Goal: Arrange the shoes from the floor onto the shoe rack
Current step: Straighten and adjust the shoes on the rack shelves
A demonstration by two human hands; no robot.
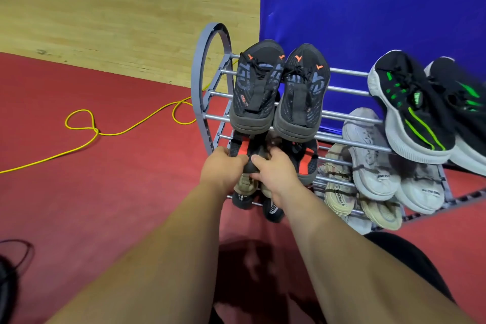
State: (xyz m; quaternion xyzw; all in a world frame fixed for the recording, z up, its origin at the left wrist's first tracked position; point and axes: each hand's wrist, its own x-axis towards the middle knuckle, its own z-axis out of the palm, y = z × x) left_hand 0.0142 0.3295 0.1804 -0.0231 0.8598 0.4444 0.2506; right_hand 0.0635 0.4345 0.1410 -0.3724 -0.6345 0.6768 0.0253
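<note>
A grey shoe rack [202,81] with metal bars stands against a blue wall. On its top tier sit a black pair with orange marks [278,92] and a black-and-green pair [420,110]. On the second tier lies a black-and-red shoe [242,147], its heel gripped by my left hand [223,166] and my right hand [273,168]. Its partner [306,158] rests just to the right. A grey-white pair [373,155] and a beige pair [339,189] fill lower tiers on the right. More shoes show below my hands.
A yellow cord [86,129] loops across the red floor mat left of the rack. Wooden flooring [105,13] lies beyond. A dark object [8,279] sits at the lower left edge. My dark-clothed leg [410,258] is at the lower right.
</note>
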